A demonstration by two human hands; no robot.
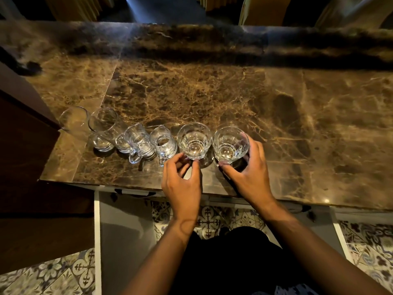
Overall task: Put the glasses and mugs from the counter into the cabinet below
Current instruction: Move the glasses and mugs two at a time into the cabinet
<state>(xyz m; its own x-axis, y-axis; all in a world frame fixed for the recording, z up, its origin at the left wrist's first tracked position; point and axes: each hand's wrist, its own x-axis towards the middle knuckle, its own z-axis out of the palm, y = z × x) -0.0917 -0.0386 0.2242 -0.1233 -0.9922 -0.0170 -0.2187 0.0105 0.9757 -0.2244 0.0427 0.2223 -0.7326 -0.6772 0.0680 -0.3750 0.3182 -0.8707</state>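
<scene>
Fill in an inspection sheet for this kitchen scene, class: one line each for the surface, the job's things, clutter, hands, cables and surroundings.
Surface: brown marble counter, glossy, veined.
Job's things: six clear pieces in a row near the front edge. From the left: two tall glasses, two handled mugs, two wide tumblers. All upright, none in the cabinet yet.
Clutter: nothing seen.
Hands: left hand has fingertips at the base of the left tumbler; right hand is wrapped round the right tumbler.
Cables: nothing seen.
Surroundings: open white cabinet doors below the counter, patterned floor tiles, dark wood panel at left.
</scene>
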